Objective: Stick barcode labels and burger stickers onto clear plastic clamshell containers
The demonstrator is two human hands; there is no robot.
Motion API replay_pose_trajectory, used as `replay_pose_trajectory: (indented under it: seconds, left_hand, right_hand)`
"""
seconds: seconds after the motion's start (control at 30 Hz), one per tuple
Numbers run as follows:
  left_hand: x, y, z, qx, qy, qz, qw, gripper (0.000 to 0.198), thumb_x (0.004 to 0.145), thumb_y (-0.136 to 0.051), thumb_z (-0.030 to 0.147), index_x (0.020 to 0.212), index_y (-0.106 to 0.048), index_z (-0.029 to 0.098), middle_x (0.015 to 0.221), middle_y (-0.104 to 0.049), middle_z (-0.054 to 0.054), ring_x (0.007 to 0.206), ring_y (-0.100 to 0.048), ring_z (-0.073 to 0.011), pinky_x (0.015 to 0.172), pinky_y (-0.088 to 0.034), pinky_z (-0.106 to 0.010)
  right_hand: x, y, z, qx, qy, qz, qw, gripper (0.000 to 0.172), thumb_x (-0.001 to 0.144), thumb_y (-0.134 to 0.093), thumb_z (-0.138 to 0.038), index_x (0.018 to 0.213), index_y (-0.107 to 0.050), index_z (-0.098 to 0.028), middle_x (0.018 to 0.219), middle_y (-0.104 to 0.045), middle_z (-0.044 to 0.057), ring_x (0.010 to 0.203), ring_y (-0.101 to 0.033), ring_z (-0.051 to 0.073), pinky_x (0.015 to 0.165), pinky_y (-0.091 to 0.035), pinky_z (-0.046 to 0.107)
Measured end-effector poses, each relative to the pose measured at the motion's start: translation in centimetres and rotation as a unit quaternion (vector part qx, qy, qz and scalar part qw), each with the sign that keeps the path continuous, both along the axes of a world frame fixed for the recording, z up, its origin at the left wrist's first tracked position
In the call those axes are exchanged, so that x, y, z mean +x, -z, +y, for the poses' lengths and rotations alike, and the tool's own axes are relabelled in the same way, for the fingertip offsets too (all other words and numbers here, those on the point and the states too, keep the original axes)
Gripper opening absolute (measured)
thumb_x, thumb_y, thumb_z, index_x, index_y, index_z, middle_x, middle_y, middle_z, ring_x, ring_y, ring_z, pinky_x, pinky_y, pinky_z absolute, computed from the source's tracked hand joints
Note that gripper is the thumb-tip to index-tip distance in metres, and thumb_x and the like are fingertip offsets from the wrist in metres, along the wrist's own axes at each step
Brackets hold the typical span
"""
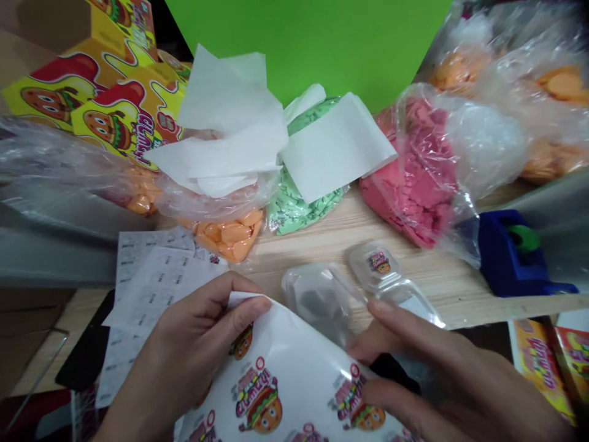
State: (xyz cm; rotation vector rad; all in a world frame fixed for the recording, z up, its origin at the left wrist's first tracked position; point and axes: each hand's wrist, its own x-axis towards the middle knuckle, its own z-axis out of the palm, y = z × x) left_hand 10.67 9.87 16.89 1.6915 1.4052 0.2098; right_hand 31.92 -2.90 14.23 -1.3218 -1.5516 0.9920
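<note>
A white sheet of printed burger-character stickers (299, 362) is held up close to me. My left hand (197, 337) pinches its top corner between thumb and fingers. At the sheet's right side is my right hand (442, 368), its thumb over a sticker and its fingers apart from the thumb, somewhat blurred. Just beyond the sheet, a clear plastic container (317, 294) rests on the table near my right fingertips. Another clear hinged container (375, 267) with a burger sticker on its lid lies to its right, partly hidden by my right hand.
Bags of orange pieces (230, 236), green pieces (299, 209) and pink pieces (418, 184) stand at the back. Blank white papers (230, 135) lie over some bags. A blue tape dispenser (510, 252) is right, printed label sheets (156, 276) left, yellow boxes (110, 116) back left.
</note>
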Motion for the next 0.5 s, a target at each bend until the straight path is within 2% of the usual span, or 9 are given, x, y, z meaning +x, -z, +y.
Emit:
replay_pose_trajectory:
  seconds: [0.07, 0.17, 0.27, 0.37, 0.43, 0.5]
  left_hand:
    - [0.3, -0.1, -0.4, 0.052, -0.004, 0.023, 0.998, 0.022, 0.079, -0.055, 0.041, 0.068, -0.063, 0.024, 0.049, -0.054, 0.006, 0.045, -0.047, -0.0097, 0.041, -0.037, -0.015]
    - [0.3, -0.3, -0.9, 0.130, 0.005, 0.039, 0.991, 0.019, 0.080, -0.055, 0.039, 0.068, -0.064, 0.026, 0.049, -0.058, 0.008, 0.043, -0.050, -0.0086, 0.041, -0.037, -0.014]
    - [0.1, -0.3, -1.5, 0.182, 0.000, 0.030, 0.983, 0.016, 0.080, -0.056, 0.035, 0.068, -0.063, 0.028, 0.053, -0.062, 0.011, 0.044, -0.051, -0.0071, 0.039, -0.034, -0.013]
    - [-0.1, -0.1, -1.7, 0.182, -0.006, 0.026, 0.983, 0.016, 0.081, -0.055, 0.037, 0.070, -0.063, 0.028, 0.057, -0.066, 0.011, 0.046, -0.054, -0.0074, 0.041, -0.038, -0.012]
    - [-0.4, 0.2, -1.7, 0.167, -0.009, 0.030, 0.986, 0.018, 0.081, -0.054, 0.039, 0.071, -0.063, 0.028, 0.057, -0.066, 0.009, 0.048, -0.057, -0.0090, 0.043, -0.041, -0.013]
    - [-0.5, 0.5, -1.6, 0.149, -0.015, 0.038, 0.988, 0.018, 0.081, -0.054, 0.040, 0.072, -0.063, 0.027, 0.059, -0.067, 0.007, 0.051, -0.058, -0.0106, 0.046, -0.043, -0.015]
  right_hand:
    - [-0.2, 0.3, -0.2, -0.003, 0.026, -0.030, 0.999, 0.072, 0.086, -0.061, -0.023, 0.142, -0.021, -0.042, 0.103, -0.065, -0.005, 0.091, -0.065, 0.008, 0.085, -0.052, 0.014]
    - [-0.6, 0.6, -0.3, -0.010, 0.066, -0.037, 0.997, 0.067, 0.087, -0.058, -0.025, 0.141, -0.023, -0.043, 0.099, -0.067, -0.006, 0.088, -0.066, 0.008, 0.081, -0.054, 0.013]
    - [-1.0, 0.4, -0.2, -0.015, 0.058, -0.018, 0.998, 0.064, 0.089, -0.054, -0.024, 0.141, -0.023, -0.042, 0.097, -0.068, -0.006, 0.084, -0.067, 0.008, 0.077, -0.056, 0.015]
    - [-1.5, 0.3, -0.2, 0.003, 0.044, -0.045, 0.998, 0.067, 0.089, -0.053, -0.020, 0.143, -0.020, -0.042, 0.094, -0.069, -0.006, 0.075, -0.069, 0.009, 0.079, -0.058, 0.020]
    - [-1.9, 0.5, -0.4, 0.031, 0.066, -0.082, 0.994, 0.070, 0.088, -0.053, -0.017, 0.143, -0.020, -0.044, 0.093, -0.070, -0.006, 0.069, -0.069, 0.010, 0.079, -0.058, 0.022]
    - [-2.2, 1.0, -0.7, 0.051, 0.107, -0.099, 0.988, 0.071, 0.085, -0.058, -0.015, 0.139, -0.027, -0.048, 0.092, -0.071, -0.007, 0.068, -0.069, 0.010, 0.074, -0.059, 0.022]
